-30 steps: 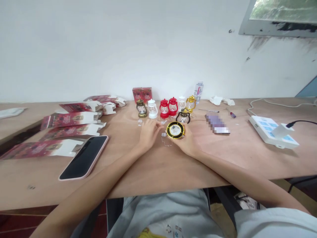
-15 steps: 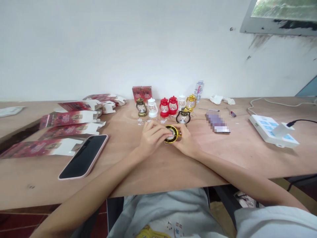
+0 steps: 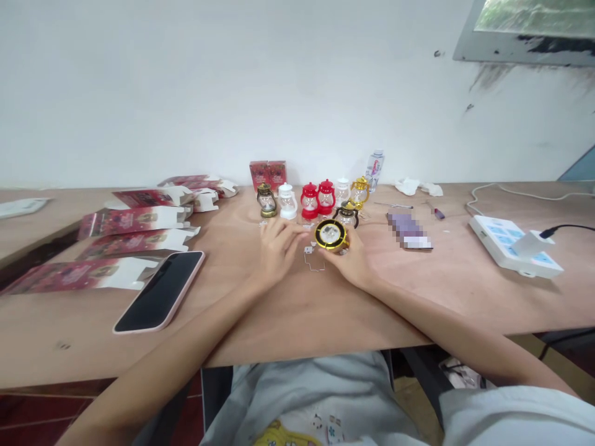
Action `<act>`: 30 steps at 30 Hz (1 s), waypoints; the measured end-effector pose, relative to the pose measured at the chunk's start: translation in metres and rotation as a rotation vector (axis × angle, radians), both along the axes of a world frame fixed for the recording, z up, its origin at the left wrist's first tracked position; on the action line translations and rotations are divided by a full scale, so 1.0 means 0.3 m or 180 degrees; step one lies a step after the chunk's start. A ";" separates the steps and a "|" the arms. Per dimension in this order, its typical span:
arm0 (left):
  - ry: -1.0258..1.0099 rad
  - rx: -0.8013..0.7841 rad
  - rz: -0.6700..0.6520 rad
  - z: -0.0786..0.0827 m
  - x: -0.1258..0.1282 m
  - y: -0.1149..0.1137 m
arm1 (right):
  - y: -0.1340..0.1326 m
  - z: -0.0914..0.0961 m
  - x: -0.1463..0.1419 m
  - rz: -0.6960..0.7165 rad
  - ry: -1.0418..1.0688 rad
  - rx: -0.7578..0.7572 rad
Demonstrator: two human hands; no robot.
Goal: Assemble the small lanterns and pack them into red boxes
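Note:
My right hand (image 3: 354, 263) grips a gold-and-black mini lantern (image 3: 331, 235), tipped so its round base with a pale centre faces me. To the left of it, my left hand (image 3: 279, 251) is off the lantern, fingers stretched out toward it and nothing visible in them. On the table between the hands lies a small white part with a thin wire (image 3: 309, 250). Just behind the held lantern stands a black-and-gold lantern (image 3: 346, 215). Farther back is a row of lanterns, among them a bronze one (image 3: 266, 201), a white one (image 3: 287, 203) and a red one (image 3: 309, 202).
Flattened red gift boxes (image 3: 134, 218) and a phone (image 3: 160, 291) lie on the left. Two red boxes (image 3: 268, 173) and a bottle (image 3: 374, 168) stand by the wall. A second phone (image 3: 409, 229), a screwdriver (image 3: 393, 205) and a white power strip (image 3: 514, 244) are on the right.
My left hand has come away from the lantern's base and moved slightly left. The lantern's base is now uncovered, and the small white part with wire shows on the table.

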State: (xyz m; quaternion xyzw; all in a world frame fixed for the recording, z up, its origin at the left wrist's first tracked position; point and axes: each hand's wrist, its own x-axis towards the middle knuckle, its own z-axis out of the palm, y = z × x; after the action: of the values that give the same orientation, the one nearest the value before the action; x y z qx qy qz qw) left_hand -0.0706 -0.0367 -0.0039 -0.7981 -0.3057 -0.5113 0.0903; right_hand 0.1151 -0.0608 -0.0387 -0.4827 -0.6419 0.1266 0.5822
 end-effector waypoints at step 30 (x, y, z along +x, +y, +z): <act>0.0953 -0.2069 0.0392 -0.088 0.094 0.093 | 0.038 -0.016 0.020 -0.0179 0.0164 -0.0019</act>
State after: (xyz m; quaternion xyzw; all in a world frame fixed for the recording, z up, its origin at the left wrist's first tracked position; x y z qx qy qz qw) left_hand -0.0423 -0.0088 -0.0302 -0.8312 -0.4833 -0.2585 -0.0937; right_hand 0.1213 -0.0493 -0.0434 -0.4989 -0.6124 0.1246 0.6005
